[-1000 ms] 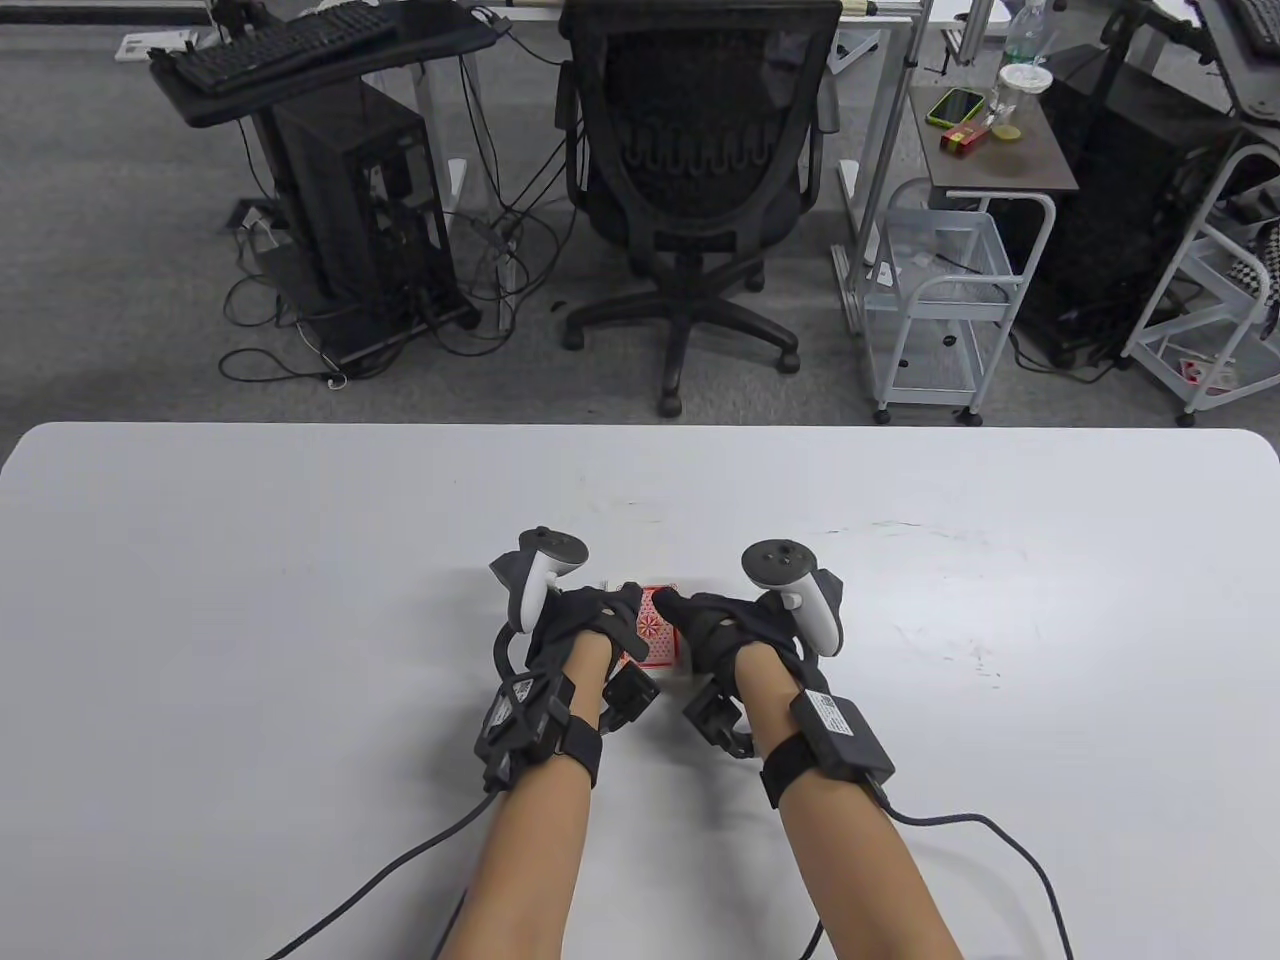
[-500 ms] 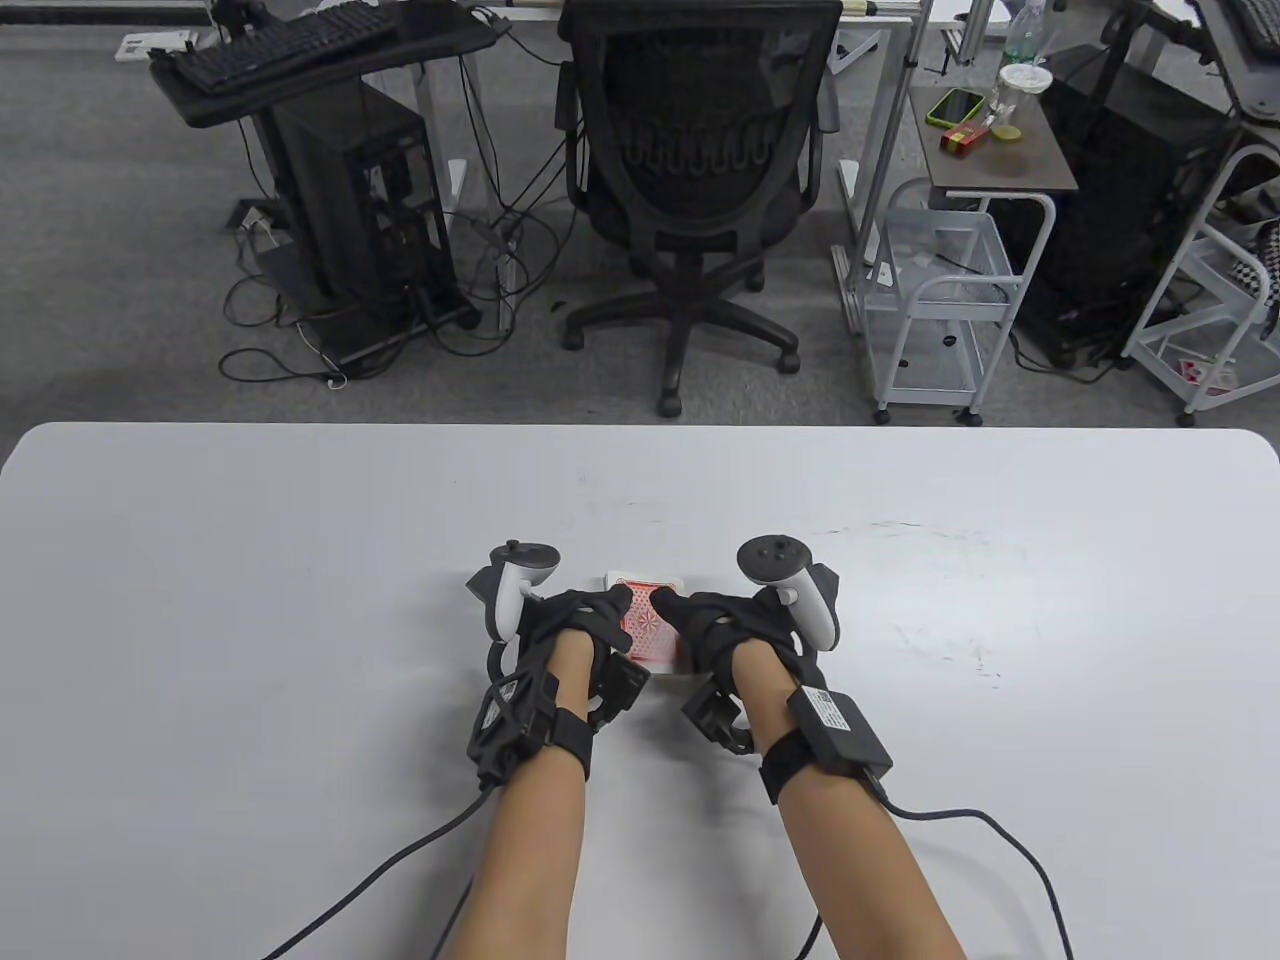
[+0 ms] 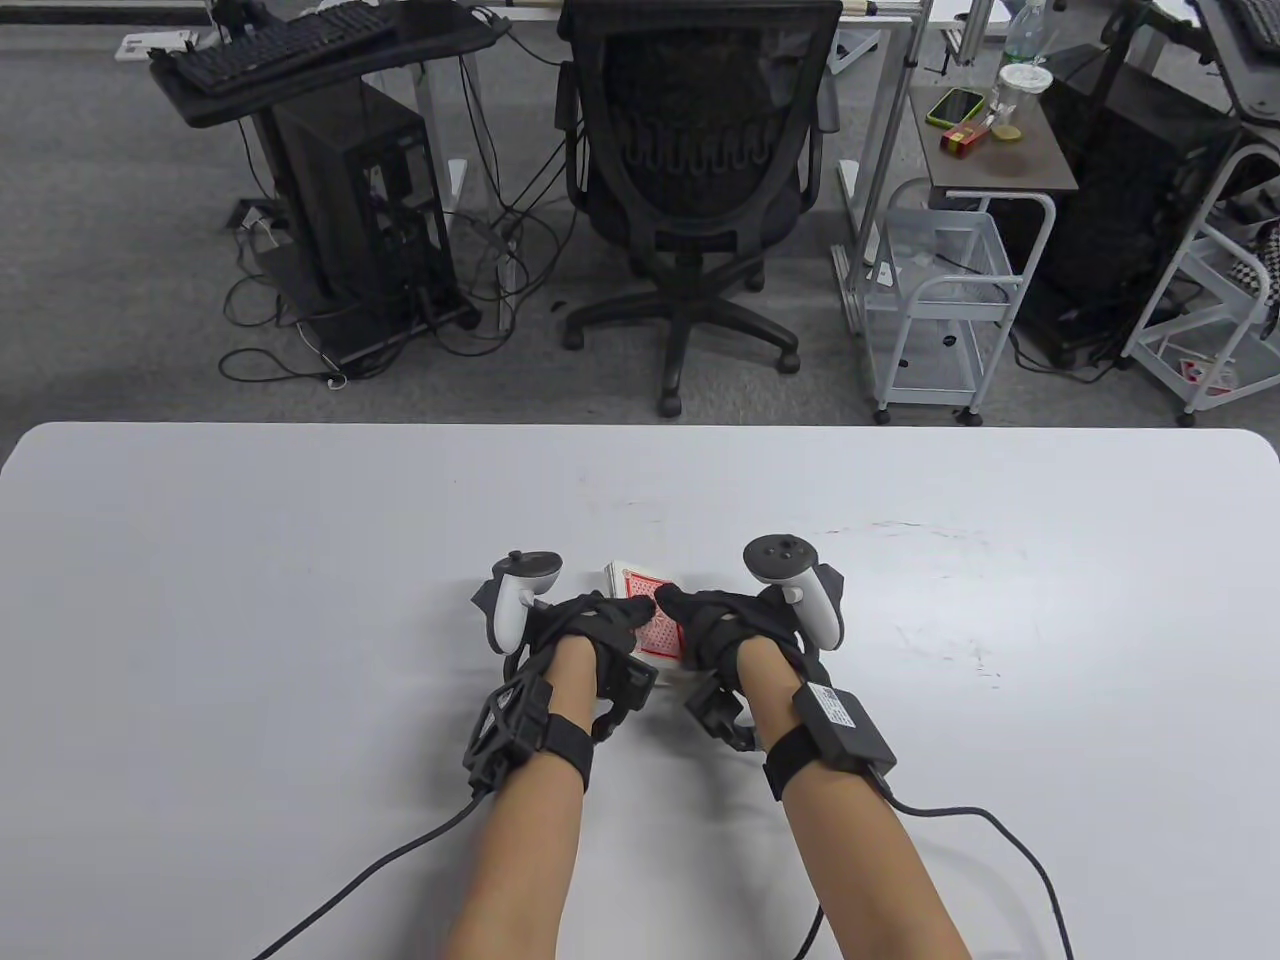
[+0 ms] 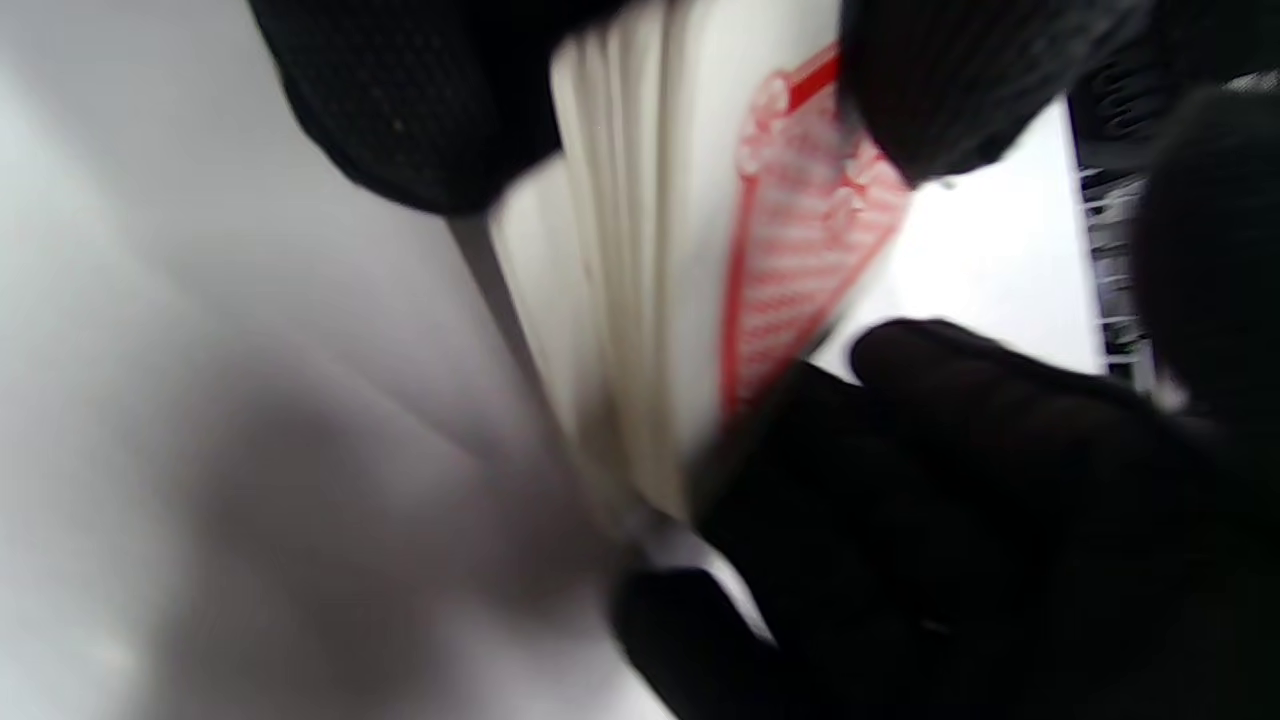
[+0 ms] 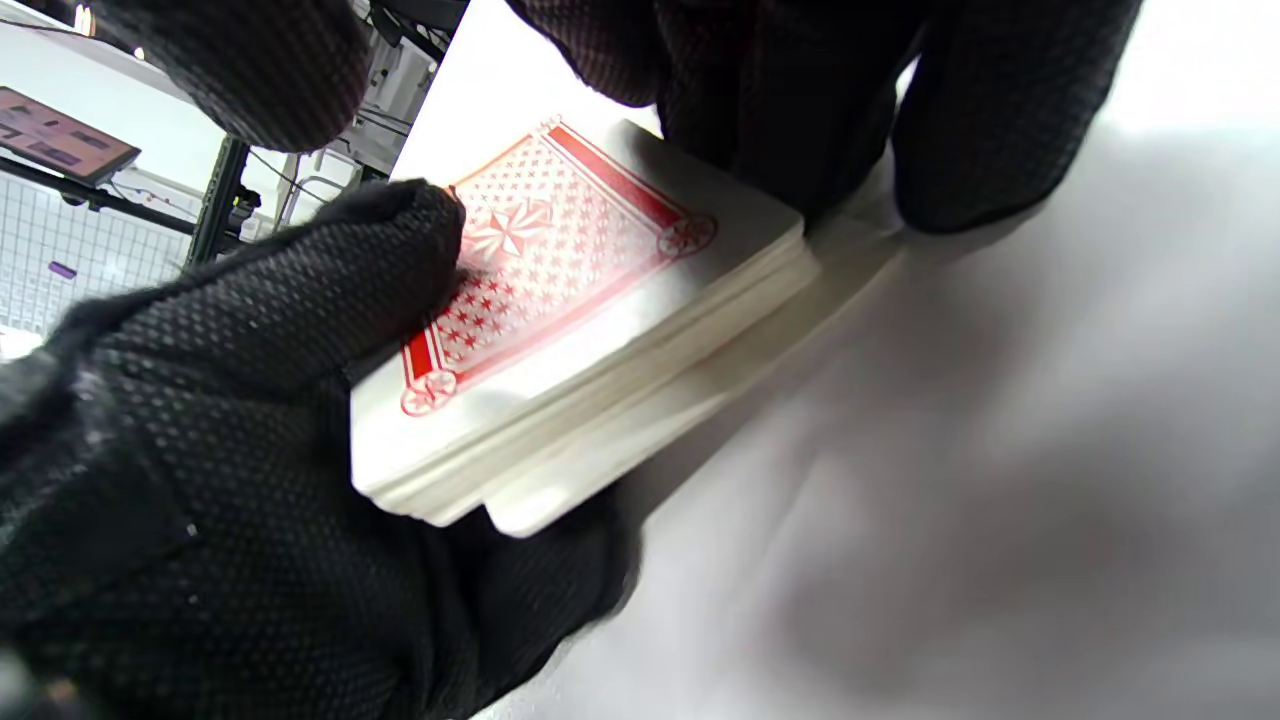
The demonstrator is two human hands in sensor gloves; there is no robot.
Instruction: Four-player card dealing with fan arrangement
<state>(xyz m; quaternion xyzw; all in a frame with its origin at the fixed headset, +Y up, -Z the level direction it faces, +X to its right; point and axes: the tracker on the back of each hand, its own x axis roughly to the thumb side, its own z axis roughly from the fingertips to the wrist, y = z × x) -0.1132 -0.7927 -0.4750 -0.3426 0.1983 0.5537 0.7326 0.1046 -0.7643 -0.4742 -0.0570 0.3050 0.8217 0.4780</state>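
Observation:
A deck of red-backed cards (image 3: 640, 592) sits between both hands, just above the white table (image 3: 250, 600) near its front middle. My left hand (image 3: 592, 632) grips the deck from the left, its fingers curled under and around it. My right hand (image 3: 718, 625) holds it from the right with the thumb lying on the top card. In the left wrist view the deck (image 4: 650, 300) appears edge-on and blurred. In the right wrist view the deck (image 5: 580, 300) is slightly uneven, with one lower card sticking out and gloved fingertips (image 5: 990, 110) against its far end.
The table's far edge (image 3: 640, 426) runs ahead of the hands. Glove cables (image 3: 380, 870) trail off the front edge. Beyond the table stand an office chair (image 3: 695, 170), a white cart (image 3: 940, 290) and computer desks.
My left hand has rolled a little to the left, carrying its tracker with it. The deck has turned slightly between the hands. Both hands stay at the same spot.

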